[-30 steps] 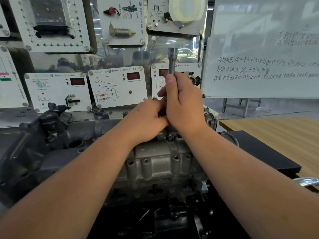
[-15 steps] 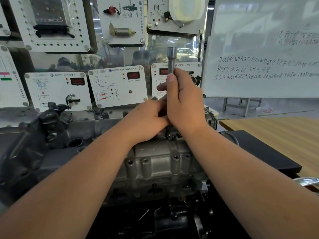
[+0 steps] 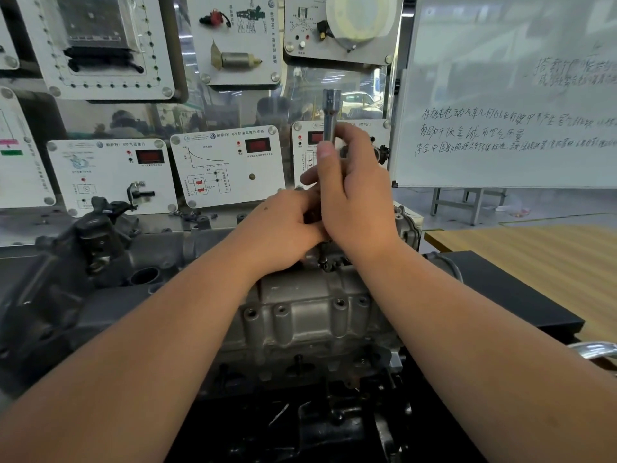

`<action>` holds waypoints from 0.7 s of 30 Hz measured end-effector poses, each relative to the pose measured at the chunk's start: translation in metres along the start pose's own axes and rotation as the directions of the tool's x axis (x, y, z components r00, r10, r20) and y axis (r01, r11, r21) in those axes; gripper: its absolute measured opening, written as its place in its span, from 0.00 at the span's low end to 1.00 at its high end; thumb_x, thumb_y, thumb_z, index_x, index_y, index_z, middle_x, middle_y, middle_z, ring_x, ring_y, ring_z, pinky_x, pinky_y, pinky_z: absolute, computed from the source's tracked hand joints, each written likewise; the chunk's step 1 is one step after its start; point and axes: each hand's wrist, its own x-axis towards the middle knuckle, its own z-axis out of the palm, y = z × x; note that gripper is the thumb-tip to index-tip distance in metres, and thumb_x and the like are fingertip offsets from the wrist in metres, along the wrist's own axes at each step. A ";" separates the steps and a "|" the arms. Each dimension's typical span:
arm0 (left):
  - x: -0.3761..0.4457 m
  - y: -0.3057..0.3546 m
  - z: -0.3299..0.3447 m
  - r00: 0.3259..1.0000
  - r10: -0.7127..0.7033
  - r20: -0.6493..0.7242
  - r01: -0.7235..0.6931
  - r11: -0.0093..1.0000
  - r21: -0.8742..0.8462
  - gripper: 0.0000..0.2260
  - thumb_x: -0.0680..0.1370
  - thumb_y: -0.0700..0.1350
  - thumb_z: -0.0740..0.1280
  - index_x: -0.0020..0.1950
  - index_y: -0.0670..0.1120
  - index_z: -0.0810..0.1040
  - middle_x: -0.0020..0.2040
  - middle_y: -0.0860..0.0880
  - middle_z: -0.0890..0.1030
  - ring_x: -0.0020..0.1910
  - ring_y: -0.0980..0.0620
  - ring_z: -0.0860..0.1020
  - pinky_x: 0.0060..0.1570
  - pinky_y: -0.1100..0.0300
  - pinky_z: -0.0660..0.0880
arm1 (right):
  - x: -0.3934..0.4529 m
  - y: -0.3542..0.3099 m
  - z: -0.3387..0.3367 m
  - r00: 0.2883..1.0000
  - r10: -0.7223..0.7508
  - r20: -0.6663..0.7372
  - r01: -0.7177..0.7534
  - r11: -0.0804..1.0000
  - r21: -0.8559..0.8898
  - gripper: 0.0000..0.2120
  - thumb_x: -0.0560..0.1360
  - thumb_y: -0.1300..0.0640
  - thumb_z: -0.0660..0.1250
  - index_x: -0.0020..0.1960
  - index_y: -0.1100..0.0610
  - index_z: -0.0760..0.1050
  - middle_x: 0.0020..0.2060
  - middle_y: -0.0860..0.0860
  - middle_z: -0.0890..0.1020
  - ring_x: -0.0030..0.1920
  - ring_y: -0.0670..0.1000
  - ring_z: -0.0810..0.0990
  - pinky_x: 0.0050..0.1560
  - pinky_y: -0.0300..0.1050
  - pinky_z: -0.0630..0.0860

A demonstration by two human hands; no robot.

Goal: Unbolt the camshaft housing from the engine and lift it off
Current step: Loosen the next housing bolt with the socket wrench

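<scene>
The grey cast camshaft housing (image 3: 310,315) lies across the top of the engine (image 3: 100,295) in the middle of the view. My right hand (image 3: 357,202) grips an upright steel socket extension (image 3: 331,110) whose top end sticks out above my thumb. Its lower end reaches down to the far edge of the housing, hidden by my hands. My left hand (image 3: 283,228) is curled against the tool's lower part, just left of my right hand; what its fingers hold is hidden.
Training panels with sensors (image 3: 227,165) stand right behind the engine. A whiteboard (image 3: 500,95) fills the upper right. A wooden table (image 3: 534,262) and a black base plate (image 3: 500,295) lie to the right. A shiny metal handle (image 3: 597,350) shows at the right edge.
My right hand has turned a little on the tool, its fingers spreading out to the left. The left hand stays in place.
</scene>
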 end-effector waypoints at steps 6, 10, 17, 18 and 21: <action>-0.001 0.000 -0.001 1.000 -0.008 -0.003 0.008 0.999 -0.035 0.11 0.76 0.43 0.69 0.43 0.61 0.76 0.41 0.61 0.83 0.33 0.60 0.81 0.30 0.67 0.75 | 0.000 -0.001 0.002 0.998 -0.061 -0.012 0.061 0.997 -0.039 0.14 0.84 0.52 0.59 0.56 0.62 0.76 0.40 0.50 0.84 0.39 0.49 0.82 0.43 0.52 0.76; -0.002 0.002 0.001 1.000 -0.008 0.023 0.010 0.999 -0.047 0.07 0.74 0.49 0.66 0.41 0.63 0.76 0.38 0.54 0.84 0.35 0.59 0.82 0.38 0.61 0.78 | 0.001 0.001 0.000 1.000 -0.014 -0.003 0.014 1.000 -0.026 0.14 0.85 0.53 0.56 0.60 0.60 0.75 0.40 0.43 0.82 0.39 0.44 0.81 0.43 0.48 0.77; -0.003 0.000 -0.002 1.000 0.000 -0.022 -0.001 1.000 -0.005 0.13 0.76 0.41 0.69 0.40 0.60 0.75 0.35 0.65 0.82 0.32 0.63 0.81 0.29 0.72 0.70 | -0.001 -0.001 0.001 0.999 -0.053 0.011 0.053 0.998 -0.029 0.13 0.83 0.53 0.63 0.59 0.62 0.75 0.42 0.51 0.85 0.42 0.51 0.83 0.45 0.52 0.78; -0.003 0.001 -0.002 0.999 0.011 -0.033 -0.011 1.000 0.002 0.13 0.76 0.41 0.69 0.40 0.61 0.75 0.37 0.64 0.82 0.33 0.63 0.81 0.30 0.71 0.71 | 0.000 0.000 0.002 0.999 -0.049 0.011 0.049 0.998 -0.025 0.12 0.83 0.53 0.62 0.57 0.63 0.76 0.42 0.52 0.85 0.41 0.50 0.83 0.43 0.50 0.77; -0.002 0.002 0.000 0.999 0.022 -0.034 -0.022 1.000 0.000 0.14 0.78 0.41 0.66 0.40 0.60 0.75 0.39 0.61 0.82 0.36 0.58 0.81 0.34 0.64 0.74 | 0.002 0.002 0.001 0.999 -0.026 0.018 0.027 0.999 -0.039 0.12 0.85 0.54 0.58 0.53 0.61 0.76 0.39 0.43 0.81 0.36 0.38 0.78 0.39 0.37 0.75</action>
